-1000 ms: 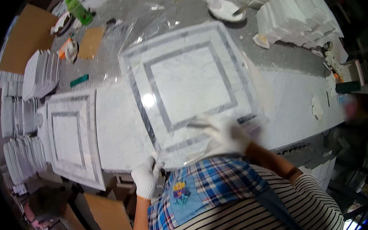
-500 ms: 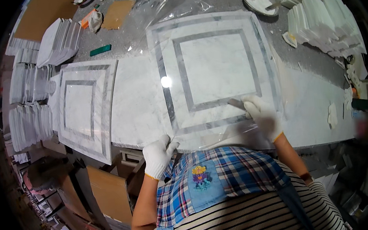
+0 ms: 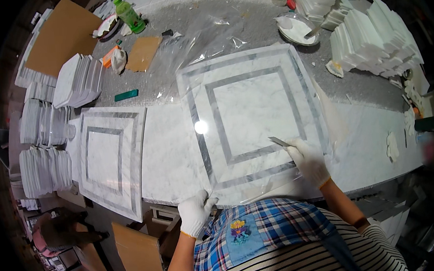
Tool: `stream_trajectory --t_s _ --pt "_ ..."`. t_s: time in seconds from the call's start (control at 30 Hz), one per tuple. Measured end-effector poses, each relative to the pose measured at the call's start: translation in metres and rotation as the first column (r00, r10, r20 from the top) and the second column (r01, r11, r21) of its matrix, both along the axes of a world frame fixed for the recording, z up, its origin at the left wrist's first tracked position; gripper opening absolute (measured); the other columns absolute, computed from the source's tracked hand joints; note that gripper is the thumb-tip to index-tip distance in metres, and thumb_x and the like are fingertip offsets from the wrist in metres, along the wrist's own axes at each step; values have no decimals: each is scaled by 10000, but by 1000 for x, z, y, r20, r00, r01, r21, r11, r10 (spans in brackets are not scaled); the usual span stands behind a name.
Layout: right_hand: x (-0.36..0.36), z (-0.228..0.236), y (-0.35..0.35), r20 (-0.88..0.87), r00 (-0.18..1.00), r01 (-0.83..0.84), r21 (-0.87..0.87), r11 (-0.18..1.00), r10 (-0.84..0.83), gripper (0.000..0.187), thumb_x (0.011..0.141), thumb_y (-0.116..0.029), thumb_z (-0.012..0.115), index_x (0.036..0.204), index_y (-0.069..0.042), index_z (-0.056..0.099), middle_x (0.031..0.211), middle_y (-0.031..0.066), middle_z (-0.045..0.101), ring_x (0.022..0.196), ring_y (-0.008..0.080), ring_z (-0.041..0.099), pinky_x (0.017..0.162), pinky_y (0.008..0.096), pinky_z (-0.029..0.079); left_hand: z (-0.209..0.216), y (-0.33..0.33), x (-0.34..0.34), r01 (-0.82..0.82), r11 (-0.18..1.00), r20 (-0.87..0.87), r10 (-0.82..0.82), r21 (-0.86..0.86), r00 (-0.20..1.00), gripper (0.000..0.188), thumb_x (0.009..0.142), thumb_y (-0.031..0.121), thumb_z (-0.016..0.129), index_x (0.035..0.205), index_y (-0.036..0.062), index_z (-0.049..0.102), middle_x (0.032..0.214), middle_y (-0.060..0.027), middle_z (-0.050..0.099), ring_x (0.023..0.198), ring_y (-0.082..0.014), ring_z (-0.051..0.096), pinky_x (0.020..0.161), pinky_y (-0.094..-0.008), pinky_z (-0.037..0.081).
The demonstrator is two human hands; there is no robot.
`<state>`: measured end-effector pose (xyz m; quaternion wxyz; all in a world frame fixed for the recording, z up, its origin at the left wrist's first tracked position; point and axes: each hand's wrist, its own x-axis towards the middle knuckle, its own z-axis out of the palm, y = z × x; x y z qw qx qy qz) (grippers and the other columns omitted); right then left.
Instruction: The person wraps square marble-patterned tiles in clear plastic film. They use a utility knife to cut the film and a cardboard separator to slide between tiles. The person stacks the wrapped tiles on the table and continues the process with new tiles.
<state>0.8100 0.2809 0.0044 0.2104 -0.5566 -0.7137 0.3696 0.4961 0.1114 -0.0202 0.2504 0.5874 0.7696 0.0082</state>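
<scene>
A square pale marble panel (image 3: 256,112) with two grey inlaid frames lies before me on the worktable. In my gloved right hand (image 3: 308,164), a flat metal scraper (image 3: 278,141) is gripped, its blade over the panel's central field near the inner grey band. Whether the blade touches the stone I cannot tell. My gloved left hand (image 3: 196,212) is at the panel's near left corner by the table edge, thumb apart from the curled fingers, with nothing visible held. Clear plastic film (image 3: 277,186) shows along the near edge.
A second inlaid panel (image 3: 104,159) lies left, overhanging the edge. Stacked white tiles (image 3: 46,169) stand left, more tiles (image 3: 377,39) right. Beyond are a bowl of white paste (image 3: 298,30), a green bottle (image 3: 130,15) and cardboard (image 3: 144,53). Another person (image 3: 56,232) is at lower left.
The view has tilted up, so the table sits lower in it. My right hand has brought the scraper from the inner band onto the central field and turned the blade. My left hand stays by the corner.
</scene>
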Motion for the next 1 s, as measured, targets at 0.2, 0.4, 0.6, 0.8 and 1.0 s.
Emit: stream_trajectory --t_s 0.2,0.4,0.6,0.8,1.0 --pt "-3 -9 0 18 997 -82 358 930 81 129 880 -103 617 956 -31 693 893 148 688 863 331 649 776 409 512 -1 2 0 -29 998 39 28 48 999 398 851 478 695 793 90 629 643 -149 622 635 -350 642 564 -433 462" --pt "-13 -2 -8 37 994 -108 388 915 102 136 836 -118 682 942 -34 685 886 113 683 861 307 655 771 405 516 0 1 0 -57 998 62 55 27 997 358 818 393 753 800 60 623 669 -171 625 633 -370 635 575 -421 476" --pt "-9 -2 -20 70 978 -206 280 938 194 154 840 -147 703 959 -51 684 957 99 687 902 282 657 800 400 517 -3 0 1 -38 999 21 38 17 999 364 824 421 750 811 74 641 662 -180 630 635 -375 638 572 -444 475" --pt "5 -14 -29 155 971 -234 476 848 181 197 841 -168 712 994 -49 677 976 61 691 980 241 639 834 381 500 -15 -4 -7 -121 991 103 125 -51 987 376 838 426 733 832 66 625 663 -196 618 644 -401 631 574 -446 475" --pt "18 -17 -48 131 965 -260 431 864 226 179 852 -183 707 988 -71 678 930 53 689 916 235 645 770 370 499 -3 3 1 -85 996 65 87 -35 994 379 841 422 737 834 62 621 663 -206 612 642 -408 625 580 -453 474"
